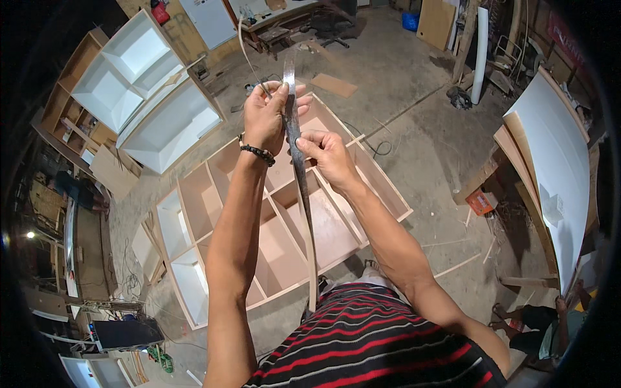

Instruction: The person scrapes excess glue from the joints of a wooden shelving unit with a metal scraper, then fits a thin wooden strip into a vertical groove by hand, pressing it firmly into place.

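Observation:
A long, thin, flexible strip (301, 178), dark and shiny on one face and pale on the other, runs between my hands. My left hand (264, 119), with a dark beaded bracelet at the wrist, pinches it near the top, thumb along its face. Lower down, my right hand (328, 160) grips the strip's edge between thumb and curled fingers. One end hangs toward my striped shirt; beyond my left hand the strip bends over, and a thin pale length curves up to the left. Below lies an open wooden cabinet frame (208, 200) with several compartments.
White-lined cabinet boxes (169, 123) stand at the far left. A large white-faced curved panel (556, 136) rises at the right, with a person's hand (561, 304) near its lower end. Wood offcuts (334, 85) and cables lie on the concrete floor. A workbench (272, 14) stands at the back.

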A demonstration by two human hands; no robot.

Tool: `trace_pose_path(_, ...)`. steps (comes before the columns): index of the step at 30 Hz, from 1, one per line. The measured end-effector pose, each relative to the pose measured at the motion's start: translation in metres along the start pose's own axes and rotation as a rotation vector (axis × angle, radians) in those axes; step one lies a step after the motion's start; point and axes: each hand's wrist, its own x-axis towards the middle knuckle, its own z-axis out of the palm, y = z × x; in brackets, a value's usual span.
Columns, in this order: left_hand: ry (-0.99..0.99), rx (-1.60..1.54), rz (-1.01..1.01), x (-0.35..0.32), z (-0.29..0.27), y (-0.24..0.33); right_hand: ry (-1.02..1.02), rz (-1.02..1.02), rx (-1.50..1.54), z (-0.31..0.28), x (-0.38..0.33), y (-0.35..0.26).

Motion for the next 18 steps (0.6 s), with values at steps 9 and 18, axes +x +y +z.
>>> trace_pose_path(9,-0.002,-0.065,0.125,0.027,-0.019,-0.002,0.406,-0.247,-0.747,0.016,0.026,-0.012)
trace_pose_path(18,0.400,0.201,0.210,-0.045,-0.089,-0.011,0.621,-0.109,-0.559,-0.093,0.034,-0.014)
